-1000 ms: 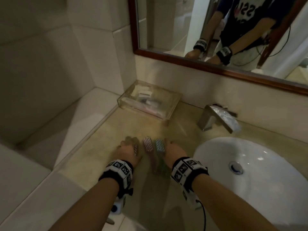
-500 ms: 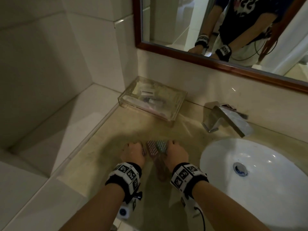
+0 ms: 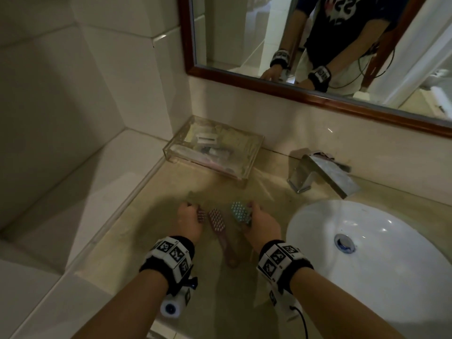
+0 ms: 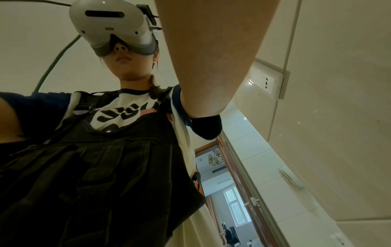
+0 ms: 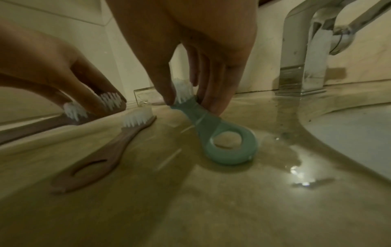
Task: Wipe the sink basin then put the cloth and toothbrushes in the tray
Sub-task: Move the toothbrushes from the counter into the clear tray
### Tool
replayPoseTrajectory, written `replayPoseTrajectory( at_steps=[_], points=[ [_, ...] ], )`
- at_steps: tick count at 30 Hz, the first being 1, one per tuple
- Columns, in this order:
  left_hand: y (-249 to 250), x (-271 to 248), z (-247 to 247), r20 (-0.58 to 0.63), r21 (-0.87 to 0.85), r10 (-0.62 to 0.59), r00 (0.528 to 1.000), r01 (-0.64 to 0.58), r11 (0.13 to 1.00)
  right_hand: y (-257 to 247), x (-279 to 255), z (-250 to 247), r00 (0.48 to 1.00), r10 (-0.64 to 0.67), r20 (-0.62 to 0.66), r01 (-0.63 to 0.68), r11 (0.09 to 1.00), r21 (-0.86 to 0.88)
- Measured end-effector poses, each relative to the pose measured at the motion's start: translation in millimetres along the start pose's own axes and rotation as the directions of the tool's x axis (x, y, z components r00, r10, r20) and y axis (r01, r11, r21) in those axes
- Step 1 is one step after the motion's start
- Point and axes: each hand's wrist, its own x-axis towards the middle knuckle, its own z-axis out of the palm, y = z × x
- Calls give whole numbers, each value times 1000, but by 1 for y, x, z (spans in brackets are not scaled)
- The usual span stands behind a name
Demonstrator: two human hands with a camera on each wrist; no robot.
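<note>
- Right hand (image 3: pixel 260 225): thumb and fingers pinch the teal toothbrush (image 5: pixel 211 132) by the neck, just under the bristles. Head end is lifted; the ring-shaped tail touches the bench (image 3: pixel 137 231).
- Left hand (image 3: pixel 187 222): fingers curled over a brown toothbrush (image 5: pixel 74 115) at its bristle end, low left in the right wrist view. Looks like a grip, but the handle blurs out, so not certain.
- A second brown toothbrush (image 3: pixel 220 233) lies flat on the bench between the two hands, bristles up, nothing touching it.
- Tray (image 3: pixel 252 152): clear box at centre frame in the head view, against the back wall, well apart from the hands. Small toiletry items inside, too blurred to name.
- Sink basin (image 3: pixel 391 265) sits lower right, tap (image 3: pixel 322 172) above it. Wet patches on the bench beside the basin.
- Left wrist view shows only the person's forearm and torso, no hand.
</note>
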Motion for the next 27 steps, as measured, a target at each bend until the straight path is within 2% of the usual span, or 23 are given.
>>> replayPoseTrajectory(
  at_steps=[6, 9, 12, 18, 21, 27],
  points=[
    [48, -3, -27, 20, 25, 118, 993, -119, 993, 21, -10, -23, 998, 6, -59, -5, 1000, 15],
    [84, -6, -24, 60, -28, 192, 980, -191, 981, 40, -22, -39, 993, 22, -115, -19, 1000, 22],
    [118, -20, -4, 146, -72, 243, 959, -234, 969, 71, -40, -53, 982, 51, -180, -48, 999, 21],
    [188, -70, 51, 291, -95, 352, 889, -340, 936, 158, -86, -82, 972, 194, -131, -193, 981, 24],
    [229, -100, 82, 314, -65, 414, 855, -415, 907, 209, -116, -91, 956, 263, -131, -252, 963, 95],
    [323, -171, 135, 342, -38, 485, 805, -504, 863, 313, -191, -117, 940, 316, -126, -307, 948, 89]
  ],
)
